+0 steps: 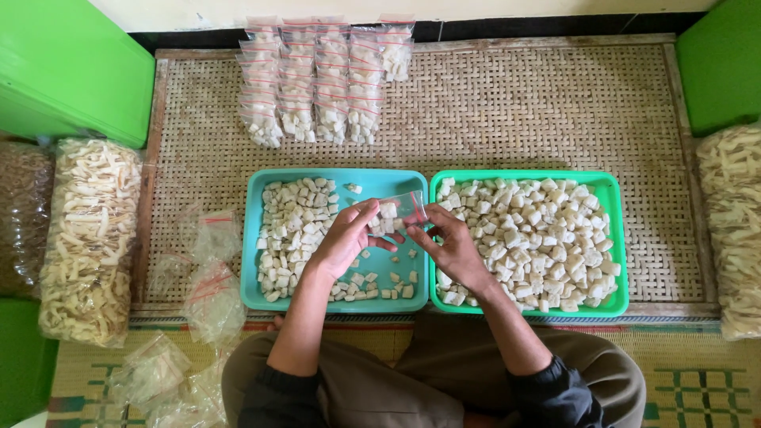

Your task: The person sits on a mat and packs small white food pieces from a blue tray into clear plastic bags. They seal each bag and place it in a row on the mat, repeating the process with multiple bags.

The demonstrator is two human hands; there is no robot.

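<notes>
We see our left hand (345, 238) curled, its fingertips pinching one side of a small clear plastic bag (400, 210), while our right hand (452, 246) pinches the bag's lower edge between thumb and forefinger, the other fingers loosely bent. The bag hangs between both hands, above the seam where the turquoise tray (261, 297) meets the green tray (618, 238). It is transparent with a thin red line along its mouth, and a few pale, square cracker pieces show inside. Loose pale cracker pieces (293, 226) fill the left part of the turquoise tray, and many more (539, 238) heap in the green one. Both trays rest on a woven mat (515, 111). Filled, sealed bags (321, 79) lie in rows at the mat's far edge, and empty bags (210, 281) lie left of the trays.
</notes>
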